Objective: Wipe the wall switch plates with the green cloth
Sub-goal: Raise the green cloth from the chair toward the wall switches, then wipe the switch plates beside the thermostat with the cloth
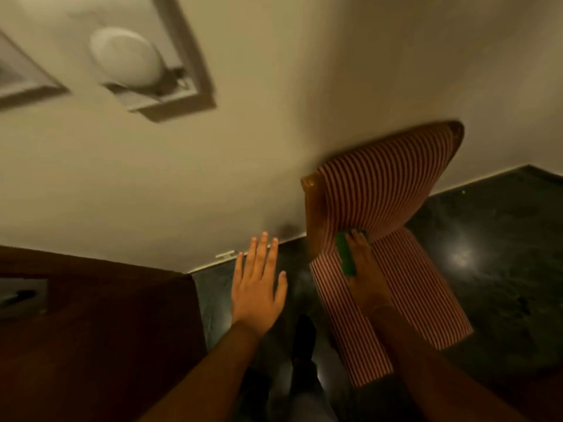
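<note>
against a cream wall [274, 123], above a dark glossy floor [487, 245], we see two bare forearms reaching forward and down. the left hand [259, 284] hangs in the air with palm down and fingers spread, gripping nothing. the right hand [364, 263] lies on the seat of a chair [380, 184] with red and white striped cushions and a wooden frame, which stands against the wall. under this hand is the green cloth [345, 254], a strip of it showing beside the fingers; the hand seems to press or clasp it, though blur keeps us from telling which. high on the wall at upper left sits a recessed frame [182, 102] holding a round white fitting [128, 59], blurred. a dark wooden surface [100, 330] fills the lower left.
</note>
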A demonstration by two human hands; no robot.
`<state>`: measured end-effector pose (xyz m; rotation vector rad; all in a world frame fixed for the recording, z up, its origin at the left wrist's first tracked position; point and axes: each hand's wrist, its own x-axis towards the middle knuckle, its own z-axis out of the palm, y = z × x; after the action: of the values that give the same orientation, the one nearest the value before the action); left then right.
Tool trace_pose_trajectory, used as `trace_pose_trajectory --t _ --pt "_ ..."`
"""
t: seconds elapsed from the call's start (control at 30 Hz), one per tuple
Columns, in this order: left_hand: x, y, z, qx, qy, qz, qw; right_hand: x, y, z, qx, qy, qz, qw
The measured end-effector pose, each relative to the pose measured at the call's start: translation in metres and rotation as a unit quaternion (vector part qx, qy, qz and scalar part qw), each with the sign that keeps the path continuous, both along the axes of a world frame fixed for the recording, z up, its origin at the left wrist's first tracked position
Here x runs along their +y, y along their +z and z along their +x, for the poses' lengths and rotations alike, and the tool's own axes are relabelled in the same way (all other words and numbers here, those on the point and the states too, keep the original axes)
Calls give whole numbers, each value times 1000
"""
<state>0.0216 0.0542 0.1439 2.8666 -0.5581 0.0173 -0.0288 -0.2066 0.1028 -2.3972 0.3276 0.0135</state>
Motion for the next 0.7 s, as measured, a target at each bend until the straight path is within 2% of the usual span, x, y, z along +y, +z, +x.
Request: trace_pose_trajectory --t 0.37,0.57,0.7 --pt "47 105 40 -121 27 -42 991 40 141 54 -129 46 -36 990" --pt "83 171 54 -223 67 -50 971 80 203 67 -266 96 -75 956" --pt "121 215 66 -282 93 -60 953 119 252 82 -306 121 -53 943"
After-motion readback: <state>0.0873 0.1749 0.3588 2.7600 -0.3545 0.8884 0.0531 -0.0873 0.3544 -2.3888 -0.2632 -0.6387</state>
